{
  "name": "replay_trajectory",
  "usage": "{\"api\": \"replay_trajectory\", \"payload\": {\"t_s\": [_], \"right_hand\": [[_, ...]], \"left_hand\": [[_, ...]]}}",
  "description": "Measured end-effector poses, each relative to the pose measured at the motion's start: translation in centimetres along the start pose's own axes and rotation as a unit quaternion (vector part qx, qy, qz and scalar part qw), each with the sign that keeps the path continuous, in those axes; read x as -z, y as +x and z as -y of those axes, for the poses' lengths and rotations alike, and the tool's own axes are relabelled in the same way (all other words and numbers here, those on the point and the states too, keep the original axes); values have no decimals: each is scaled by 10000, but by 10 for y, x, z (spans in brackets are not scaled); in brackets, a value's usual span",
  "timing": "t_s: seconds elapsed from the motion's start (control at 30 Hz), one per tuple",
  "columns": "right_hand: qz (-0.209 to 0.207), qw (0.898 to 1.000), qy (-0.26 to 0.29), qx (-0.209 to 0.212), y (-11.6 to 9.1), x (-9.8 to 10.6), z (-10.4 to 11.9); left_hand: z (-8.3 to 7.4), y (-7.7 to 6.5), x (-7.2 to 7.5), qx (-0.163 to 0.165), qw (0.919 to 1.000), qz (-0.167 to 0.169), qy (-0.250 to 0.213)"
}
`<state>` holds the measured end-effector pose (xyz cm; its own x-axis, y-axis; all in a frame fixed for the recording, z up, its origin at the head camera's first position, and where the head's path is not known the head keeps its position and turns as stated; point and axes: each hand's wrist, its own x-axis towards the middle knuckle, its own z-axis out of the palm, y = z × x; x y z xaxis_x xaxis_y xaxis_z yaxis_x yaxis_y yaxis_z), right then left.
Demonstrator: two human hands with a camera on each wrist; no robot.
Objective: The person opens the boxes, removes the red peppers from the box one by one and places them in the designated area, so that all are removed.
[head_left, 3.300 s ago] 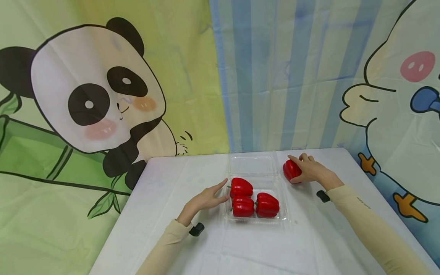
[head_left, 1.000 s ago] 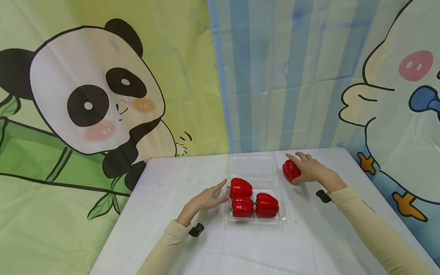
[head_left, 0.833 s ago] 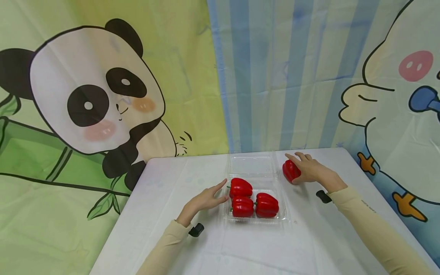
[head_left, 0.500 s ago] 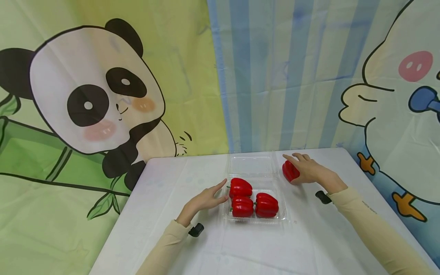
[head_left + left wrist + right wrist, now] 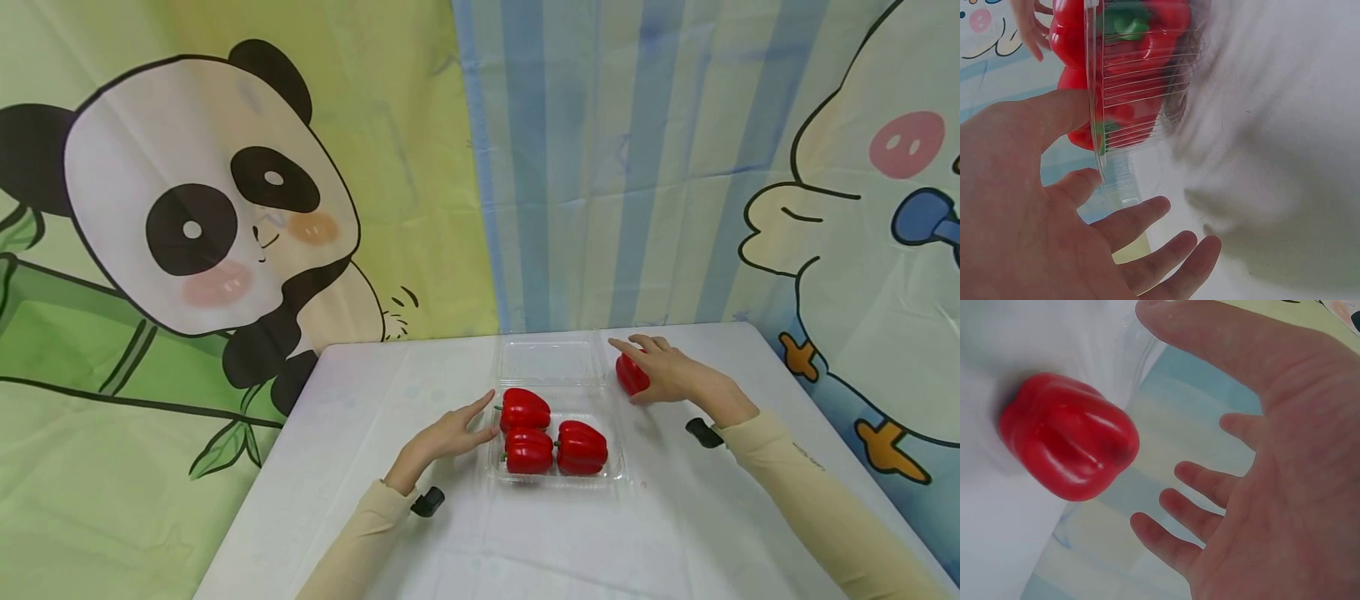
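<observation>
A single red bell pepper lies on the table, right of a clear plastic container. My right hand hovers beside and above it, partly hiding it; in the right wrist view a gap shows between the spread fingers and the pepper. Inside the container sit three more red peppers: one at the back left, one at the front left and one at the front right. My left hand is at the container's left side, fingers extended, its thumb against the rim.
The container's clear lid lies folded back behind it on the white-covered table. Behind the table hangs a curtain printed with cartoon animals. A black wrist camera sits below the right wrist, another below the left.
Over the last second my right hand has shifted slightly left, covering more of the loose pepper. The left hand, the container and its peppers have stayed in place.
</observation>
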<state>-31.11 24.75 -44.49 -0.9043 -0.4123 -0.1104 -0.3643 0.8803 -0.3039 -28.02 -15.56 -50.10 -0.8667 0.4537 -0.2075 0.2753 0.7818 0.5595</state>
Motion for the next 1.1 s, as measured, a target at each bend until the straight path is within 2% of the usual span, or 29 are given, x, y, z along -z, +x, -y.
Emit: {"api": "replay_trajectory", "payload": {"t_s": [0.8, 1.1], "right_hand": [[-74, 9986, -129, 515, -13, -5, 23], [-116, 9953, -161, 943, -16, -10, 31]], "left_hand": [[2, 2, -1, -46, 10000, -25, 39], [1, 1, -1, 42, 10000, 19, -5]]}}
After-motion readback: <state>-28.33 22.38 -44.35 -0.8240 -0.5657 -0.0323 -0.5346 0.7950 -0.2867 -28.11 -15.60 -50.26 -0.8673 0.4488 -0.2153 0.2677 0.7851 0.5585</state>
